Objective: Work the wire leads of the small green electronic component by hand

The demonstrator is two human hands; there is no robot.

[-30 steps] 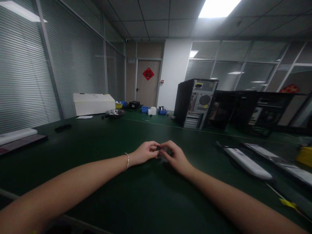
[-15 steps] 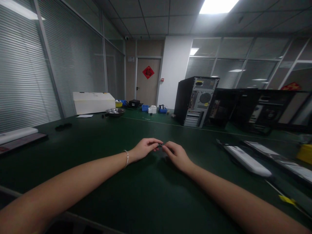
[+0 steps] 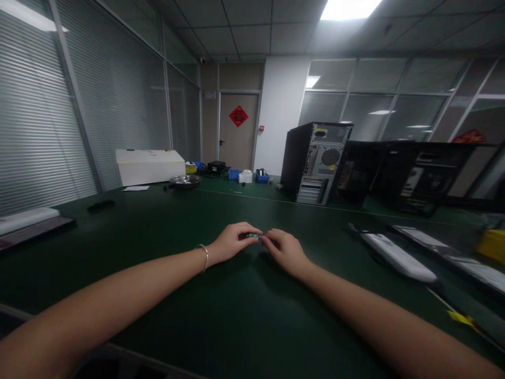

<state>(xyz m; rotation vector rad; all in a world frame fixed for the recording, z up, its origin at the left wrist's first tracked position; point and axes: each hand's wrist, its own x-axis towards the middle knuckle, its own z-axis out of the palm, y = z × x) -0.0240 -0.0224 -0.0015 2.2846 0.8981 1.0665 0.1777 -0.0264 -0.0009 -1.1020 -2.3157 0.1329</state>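
Note:
My left hand (image 3: 232,242), with a bracelet on its wrist, pinches a small green circuit board (image 3: 252,236) between thumb and fingers. Close by on the right, my right hand (image 3: 286,250) has its thumb and fingertips pressed together at the board's right end. What those right fingertips grip, if anything, is too small to make out. Both hands are just above the dark green tabletop (image 3: 236,321), over its middle.
Computer towers (image 3: 315,163) stand at the back right. A white elongated device (image 3: 398,257) lies on the right. Farther back are a metal bowl (image 3: 184,181), a white box (image 3: 150,167) and blue bins (image 3: 262,176). A keyboard (image 3: 37,231) sits at the left edge.
The green board now shows more plainly between my left thumb and fingers. My hands have barely moved, and the whole view has shifted slightly.

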